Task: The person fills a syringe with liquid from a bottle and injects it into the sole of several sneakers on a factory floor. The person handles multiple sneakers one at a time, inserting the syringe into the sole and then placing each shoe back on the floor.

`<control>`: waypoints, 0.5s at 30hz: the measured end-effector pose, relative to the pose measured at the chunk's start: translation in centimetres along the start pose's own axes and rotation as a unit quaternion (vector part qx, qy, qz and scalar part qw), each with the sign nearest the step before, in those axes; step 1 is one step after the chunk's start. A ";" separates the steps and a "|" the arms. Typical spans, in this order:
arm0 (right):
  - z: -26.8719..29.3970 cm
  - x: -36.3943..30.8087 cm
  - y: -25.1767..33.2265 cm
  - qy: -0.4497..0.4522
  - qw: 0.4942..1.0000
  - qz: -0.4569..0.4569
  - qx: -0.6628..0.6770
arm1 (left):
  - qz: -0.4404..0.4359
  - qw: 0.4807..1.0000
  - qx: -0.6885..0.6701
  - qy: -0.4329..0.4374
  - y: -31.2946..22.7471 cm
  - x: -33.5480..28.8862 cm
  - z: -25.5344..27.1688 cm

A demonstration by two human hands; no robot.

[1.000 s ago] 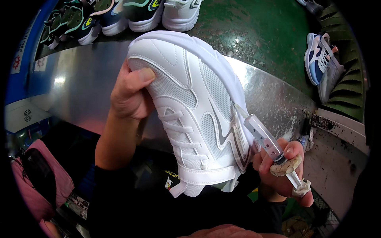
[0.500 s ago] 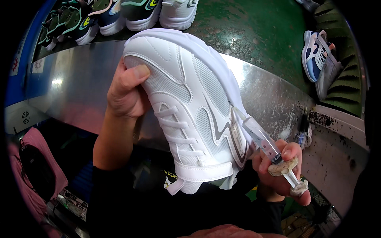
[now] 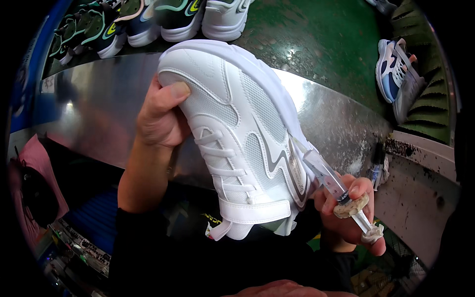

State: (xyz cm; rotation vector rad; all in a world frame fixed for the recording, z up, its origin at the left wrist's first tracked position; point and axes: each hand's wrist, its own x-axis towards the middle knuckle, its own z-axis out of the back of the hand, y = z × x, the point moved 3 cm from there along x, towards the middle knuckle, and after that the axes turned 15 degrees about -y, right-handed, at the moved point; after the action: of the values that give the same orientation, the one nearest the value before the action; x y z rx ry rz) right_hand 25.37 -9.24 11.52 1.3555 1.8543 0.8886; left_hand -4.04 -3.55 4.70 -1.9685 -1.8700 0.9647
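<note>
A white sneaker (image 3: 213, 104) with mesh panels, a strap and a grey side stripe is held tilted, its toe up and away from me. My left hand (image 3: 163, 111) grips it by the toe, thumb on the upper, other fingers hidden behind. In my right hand (image 3: 349, 210) is a clear syringe (image 3: 326, 173), its flange and plunger end wrapped in pale, lumpy material. The syringe's tip points at the seam between the sole and the upper, beside the grey-edged side piece. Whether the tip touches the shoe I cannot tell.
Behind the sneaker runs a shiny metal ledge (image 3: 114, 84), and past it a green surface (image 3: 307, 39). Several shoes (image 3: 178, 22) stand in a row at the far left. A blue and white sneaker (image 3: 388, 74) lies on a green ribbed belt (image 3: 435, 94) at the right.
The view has shifted slightly, and the sneaker sits a little further right and lower in it. Both hands keep their hold; the syringe tip stays at the same seam.
</note>
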 end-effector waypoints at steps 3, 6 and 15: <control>0.0 -0.5 1.0 0.007 0.999 0.029 0.016 | -0.016 1.000 0.002 -0.016 0.1 -0.2 0.0; 1.5 -2.0 4.5 -0.008 0.990 0.139 0.035 | -0.015 0.999 -0.011 -0.033 0.4 -0.3 -0.5; 12.9 -6.6 2.9 -0.235 0.926 0.194 -0.224 | -0.011 0.964 0.243 -0.110 -2.3 -3.7 0.2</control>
State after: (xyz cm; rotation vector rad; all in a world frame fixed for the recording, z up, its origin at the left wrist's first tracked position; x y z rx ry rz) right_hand 39.07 -13.11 7.66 1.4917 0.9630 0.9962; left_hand -5.76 -6.85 7.02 -1.5947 -1.5510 1.5181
